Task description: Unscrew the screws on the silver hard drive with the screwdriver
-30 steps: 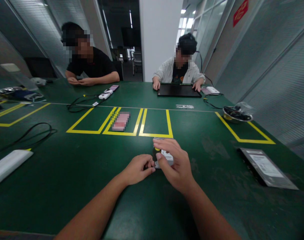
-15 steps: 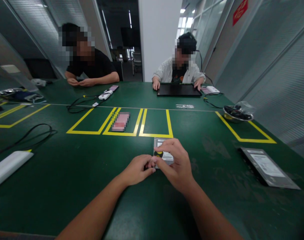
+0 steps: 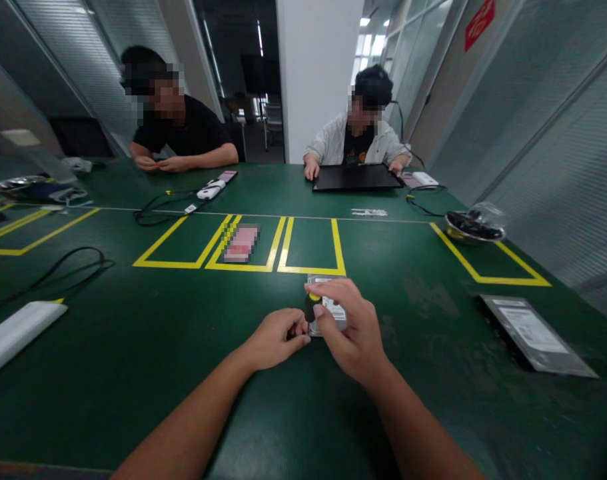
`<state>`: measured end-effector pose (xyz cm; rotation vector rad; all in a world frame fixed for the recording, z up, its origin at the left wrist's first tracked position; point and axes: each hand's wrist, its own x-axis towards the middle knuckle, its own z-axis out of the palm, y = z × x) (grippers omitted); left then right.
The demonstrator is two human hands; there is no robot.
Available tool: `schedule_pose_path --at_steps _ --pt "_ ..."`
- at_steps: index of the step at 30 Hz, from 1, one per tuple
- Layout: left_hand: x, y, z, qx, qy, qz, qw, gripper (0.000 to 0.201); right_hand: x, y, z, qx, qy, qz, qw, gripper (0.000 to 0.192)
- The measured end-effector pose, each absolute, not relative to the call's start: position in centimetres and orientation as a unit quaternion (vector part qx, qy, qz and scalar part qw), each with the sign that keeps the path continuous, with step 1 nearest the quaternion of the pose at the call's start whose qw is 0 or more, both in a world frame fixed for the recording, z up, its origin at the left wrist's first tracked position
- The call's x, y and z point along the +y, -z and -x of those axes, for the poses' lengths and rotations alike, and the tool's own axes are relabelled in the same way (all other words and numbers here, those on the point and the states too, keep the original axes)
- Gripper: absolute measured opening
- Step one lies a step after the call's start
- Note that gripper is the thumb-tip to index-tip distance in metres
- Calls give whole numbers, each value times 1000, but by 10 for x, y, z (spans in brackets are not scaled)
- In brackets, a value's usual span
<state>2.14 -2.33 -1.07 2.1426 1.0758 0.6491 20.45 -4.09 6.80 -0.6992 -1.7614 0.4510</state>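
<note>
steel bowl (image 3: 474,230) far right; black cable (image 3: 58,267) left.

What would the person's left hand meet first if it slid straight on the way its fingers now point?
The left hand points right, toward the small grey device on the green table. It would probably meet the device's near-left corner first, then the right hand.

Single head view: you look forward and down across the green table (image 3: 133,347), your forearms rising from the bottom edge, two seated co-workers at its far side.
</note>
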Motion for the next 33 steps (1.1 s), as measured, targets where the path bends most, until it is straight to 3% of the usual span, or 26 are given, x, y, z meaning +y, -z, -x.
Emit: schedule_pose_path --at_steps 8,12,19,24,33 --pt "-23 11 -22 412 -255 -813 322 9 -40 -67 -205 -739 -174 318 567 24" --pt "-24 9 -23 406 -258 -812 330 9 -41 -69 -205 -752 -174 301 560 30" --pt "-25 6 -22 413 -253 -805 344 9 -42 -67 -207 -741 -139 334 566 19" --pt "-24 9 -22 401 -256 -808 349 8 -41 -67 -205 -752 -162 305 562 28" --pt "-25 8 -23 393 -263 -806 357 8 -41 -66 -207 -743 -149 320 569 22"
